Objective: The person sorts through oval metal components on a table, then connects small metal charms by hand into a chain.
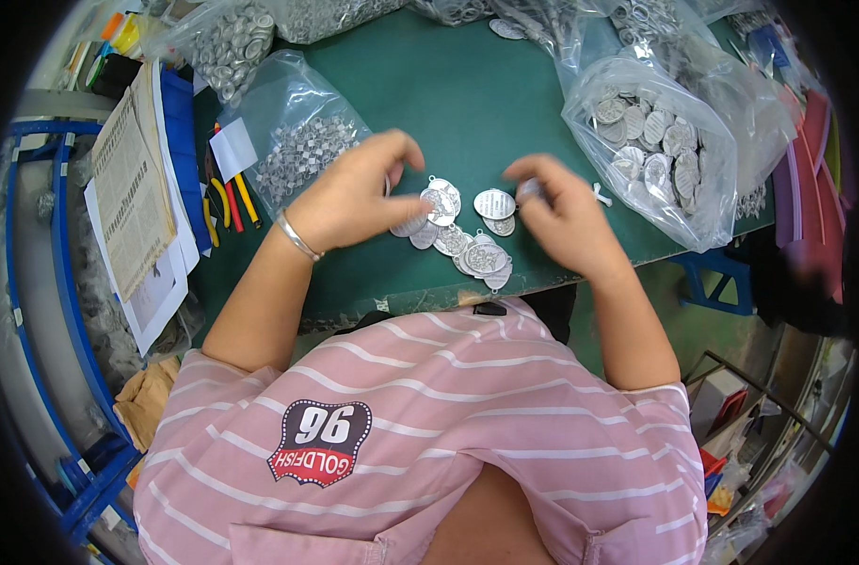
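Several oval silver medals [484, 258] with small loops lie overlapping in a loose pile near the front of the green table. My left hand [359, 193] is over the pile's left side, its thumb and forefinger apart and its thumb close to an upper medal [441, 201]. A silvery bit shows beside its palm, too small to make out. My right hand [570, 217] is at the pile's right, slightly blurred, with its fingers bent round a silver medal [531, 191]. Just left of that hand lies another oval medal [494, 203] with lettering on it.
A clear bag of oval medals [655, 151] stands at the right, near a small white cross [602, 195]. At the left lie a bag of small silver pieces [307, 155], pliers [224, 200] and papers [133, 188]. More filled bags [227, 47] line the back.
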Action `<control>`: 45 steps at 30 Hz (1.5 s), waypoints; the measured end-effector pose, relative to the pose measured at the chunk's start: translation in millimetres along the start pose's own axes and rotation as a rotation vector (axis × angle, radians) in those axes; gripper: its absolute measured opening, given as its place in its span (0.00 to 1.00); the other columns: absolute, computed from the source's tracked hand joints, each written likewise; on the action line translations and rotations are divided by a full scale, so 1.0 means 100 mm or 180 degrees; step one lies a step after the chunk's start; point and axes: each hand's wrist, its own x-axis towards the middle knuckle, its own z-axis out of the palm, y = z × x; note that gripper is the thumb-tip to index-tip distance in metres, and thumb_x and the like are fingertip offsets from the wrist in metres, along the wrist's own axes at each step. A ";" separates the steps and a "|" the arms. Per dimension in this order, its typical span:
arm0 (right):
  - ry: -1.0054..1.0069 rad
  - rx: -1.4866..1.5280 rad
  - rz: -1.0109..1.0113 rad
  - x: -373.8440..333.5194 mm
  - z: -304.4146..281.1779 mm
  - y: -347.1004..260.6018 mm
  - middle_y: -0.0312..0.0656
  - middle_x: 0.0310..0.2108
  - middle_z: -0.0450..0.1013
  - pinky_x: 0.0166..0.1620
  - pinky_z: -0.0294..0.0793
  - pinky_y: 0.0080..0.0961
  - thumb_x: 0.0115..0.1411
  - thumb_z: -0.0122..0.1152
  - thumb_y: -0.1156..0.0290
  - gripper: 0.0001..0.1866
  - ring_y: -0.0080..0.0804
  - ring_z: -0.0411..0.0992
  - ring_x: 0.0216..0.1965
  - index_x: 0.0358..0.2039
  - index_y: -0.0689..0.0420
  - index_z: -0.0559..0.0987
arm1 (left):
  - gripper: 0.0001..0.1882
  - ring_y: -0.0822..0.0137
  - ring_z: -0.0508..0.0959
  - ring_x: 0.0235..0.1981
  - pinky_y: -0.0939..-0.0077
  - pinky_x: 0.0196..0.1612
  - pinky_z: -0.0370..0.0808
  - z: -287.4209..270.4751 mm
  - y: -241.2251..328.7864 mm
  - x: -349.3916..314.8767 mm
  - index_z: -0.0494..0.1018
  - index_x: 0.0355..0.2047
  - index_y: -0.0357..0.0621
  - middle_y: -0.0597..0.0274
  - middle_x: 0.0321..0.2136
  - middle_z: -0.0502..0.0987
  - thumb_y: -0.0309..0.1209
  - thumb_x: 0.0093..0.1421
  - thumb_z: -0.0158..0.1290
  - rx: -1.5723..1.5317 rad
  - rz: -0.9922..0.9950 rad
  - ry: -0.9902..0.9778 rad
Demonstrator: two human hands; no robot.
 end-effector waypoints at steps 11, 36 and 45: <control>0.0145 -0.0149 -0.0018 -0.03 0.06 -0.03 0.44 0.28 0.71 0.32 0.72 0.27 0.50 0.67 0.77 0.12 0.31 0.69 0.26 0.35 0.62 0.75 | 0.20 0.65 0.71 0.26 0.73 0.32 0.71 0.16 -0.11 -0.10 0.71 0.40 0.39 0.58 0.26 0.70 0.23 0.47 0.64 0.0032 0.0038 0.0398; -0.0272 -0.0999 -0.0894 -0.30 0.16 -0.10 0.45 0.39 0.67 0.39 0.70 0.32 0.45 0.71 0.73 0.23 0.42 0.70 0.37 0.43 0.59 0.75 | 0.27 0.55 0.76 0.36 0.66 0.41 0.75 0.26 -0.15 -0.20 0.71 0.47 0.41 0.54 0.36 0.74 0.28 0.46 0.66 0.0595 0.0682 -0.0015; 0.0451 -0.0859 -0.1794 -0.40 0.36 0.26 0.46 0.42 0.68 0.45 0.63 0.38 0.45 0.70 0.76 0.23 0.48 0.67 0.42 0.39 0.58 0.68 | 0.23 0.51 0.76 0.32 0.62 0.35 0.76 0.43 0.05 -0.32 0.69 0.35 0.42 0.53 0.36 0.69 0.29 0.40 0.69 0.0818 0.0418 0.0024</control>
